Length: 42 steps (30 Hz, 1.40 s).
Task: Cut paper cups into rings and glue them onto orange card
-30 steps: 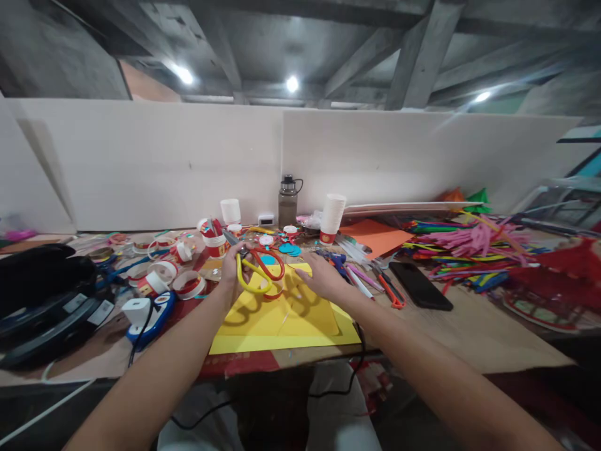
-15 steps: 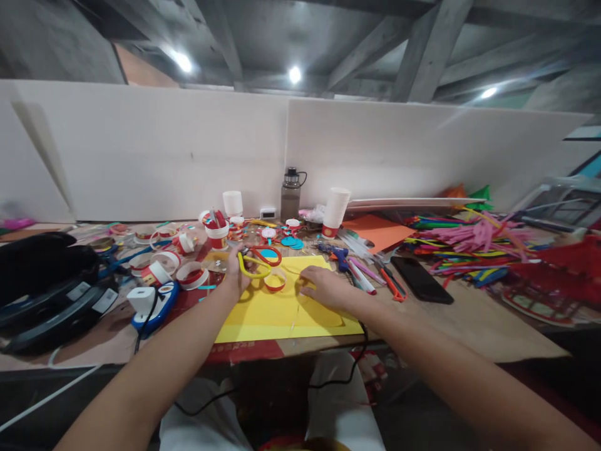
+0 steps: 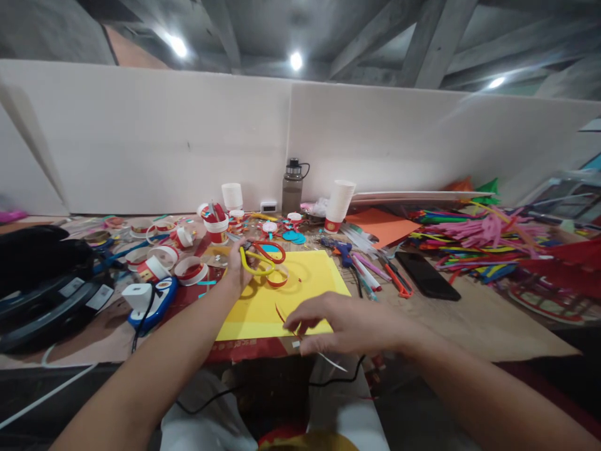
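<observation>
My left hand is closed around a pair of scissors, whose yellow and red handles point away to the right. Just beyond the fingers, a paper cup ring with a red band stands on the yellow paper; the handles partly cover it. My right hand hovers over the front edge of the paper, fingers apart. Close by its fingertips are a thin red strip and a thin white strip, which appear loose in the air or at the table edge.
Cut cup rings and a blue power strip lie at left. Behind stand a bottle and stacked paper cups. A glue gun, pens, a phone and colourful pipe cleaners are at right.
My right hand has moved from beside the cup ring towards me, to the paper's front edge, and thin strips now show near it. My left hand still holds the scissors.
</observation>
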### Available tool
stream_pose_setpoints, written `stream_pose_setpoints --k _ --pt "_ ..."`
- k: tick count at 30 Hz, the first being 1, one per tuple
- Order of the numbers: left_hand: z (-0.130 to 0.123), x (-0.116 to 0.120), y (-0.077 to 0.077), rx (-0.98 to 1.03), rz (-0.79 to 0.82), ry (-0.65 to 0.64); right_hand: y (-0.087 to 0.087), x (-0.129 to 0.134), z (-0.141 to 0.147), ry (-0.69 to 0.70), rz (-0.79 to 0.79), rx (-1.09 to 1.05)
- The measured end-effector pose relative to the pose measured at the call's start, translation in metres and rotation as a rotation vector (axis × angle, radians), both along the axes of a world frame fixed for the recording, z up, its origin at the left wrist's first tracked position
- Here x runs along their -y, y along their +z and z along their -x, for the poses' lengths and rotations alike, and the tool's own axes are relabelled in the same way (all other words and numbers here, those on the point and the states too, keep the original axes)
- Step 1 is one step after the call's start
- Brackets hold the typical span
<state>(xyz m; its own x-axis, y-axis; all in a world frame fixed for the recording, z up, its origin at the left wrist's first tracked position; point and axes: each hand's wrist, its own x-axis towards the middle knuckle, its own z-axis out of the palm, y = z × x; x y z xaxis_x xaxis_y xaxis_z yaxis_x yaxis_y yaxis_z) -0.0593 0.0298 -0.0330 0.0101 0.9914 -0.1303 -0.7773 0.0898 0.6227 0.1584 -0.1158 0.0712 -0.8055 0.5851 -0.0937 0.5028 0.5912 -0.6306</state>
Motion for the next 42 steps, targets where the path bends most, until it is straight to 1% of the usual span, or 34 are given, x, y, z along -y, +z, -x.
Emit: stream_pose_setpoints --k 2,4,5,6,7,9,11,12,15,16,18,20,21,22,23,24,26,27,28,30,33,36,38,42 --pt "-0.001 0.001 0.002 -0.003 -0.006 -0.002 -0.007 -0.019 -0.002 -0.127 -0.093 -0.054" --pt "-0.001 0.001 0.003 -0.005 -0.009 -0.004 -0.019 -0.041 -0.007 -0.331 -0.142 -0.149" --pt "-0.001 0.001 0.003 -0.006 -0.009 -0.003 -0.024 -0.051 -0.010 -0.407 -0.168 -0.161" --pt "-0.001 0.000 0.003 -0.005 -0.006 -0.004 -0.029 -0.059 -0.013 -0.477 -0.232 -0.151" --pt "-0.001 0.000 0.002 -0.004 -0.001 -0.006 -0.034 -0.065 -0.016 -0.535 -0.305 -0.131" --pt "-0.001 -0.001 0.002 0.002 0.008 -0.007 -0.042 -0.069 -0.021 -0.599 -0.412 -0.082" --pt "0.000 -0.002 0.001 0.002 0.014 -0.009 -0.050 -0.062 -0.021 -0.600 -0.458 -0.039" --pt "0.000 -0.002 0.001 -0.003 0.015 -0.008 -0.054 -0.055 -0.020 -0.565 -0.461 -0.013" --pt "0.000 -0.001 0.001 -0.021 0.009 -0.003 -0.059 -0.024 -0.009 -0.365 -0.371 0.014" --pt "0.000 -0.001 0.001 -0.021 0.001 -0.006 -0.056 -0.013 -0.005 -0.308 -0.341 0.014" --pt "0.000 -0.001 0.000 -0.013 -0.015 -0.018 -0.046 0.006 0.003 -0.102 -0.229 0.001" --pt "0.000 -0.001 0.001 -0.011 -0.013 -0.025 -0.032 0.017 0.008 0.105 -0.037 -0.078" --pt "0.000 -0.001 0.001 -0.014 -0.007 -0.024 -0.025 0.019 0.009 0.199 0.091 -0.114" --pt "0.000 0.000 0.001 -0.020 0.005 -0.021 -0.019 0.018 0.010 0.238 0.161 -0.153" --pt "0.000 0.000 0.002 -0.024 0.013 -0.017 -0.015 0.013 0.011 0.218 0.176 -0.201" --pt "0.000 0.000 0.003 -0.026 0.019 -0.010 -0.013 0.007 0.011 0.137 0.132 -0.254" --pt "-0.001 0.001 0.005 -0.033 0.011 -0.002 -0.013 -0.013 0.013 -0.128 -0.055 -0.352" --pt "-0.002 0.001 0.006 -0.039 -0.001 0.000 -0.015 -0.025 0.014 -0.234 -0.155 -0.391" --pt "-0.002 0.001 0.007 -0.049 -0.018 -0.001 -0.018 -0.037 0.015 -0.309 -0.238 -0.406" --pt "-0.004 0.001 0.010 -0.083 -0.058 -0.003 -0.024 -0.059 0.018 -0.388 -0.380 -0.408" --pt "-0.009 0.002 0.014 -0.145 -0.126 0.020 -0.038 -0.081 0.023 -0.392 -0.489 -0.300" --pt "-0.017 0.007 0.019 -0.224 -0.210 0.076 -0.054 -0.090 0.029 -0.362 -0.527 -0.256" --pt "-0.025 0.014 0.021 -0.290 -0.244 0.086 -0.063 -0.092 0.031 -0.365 -0.492 -0.279" --pt "-0.036 0.026 0.019 -0.455 -0.381 -0.018 -0.073 -0.092 0.030 -0.385 -0.280 -0.443"
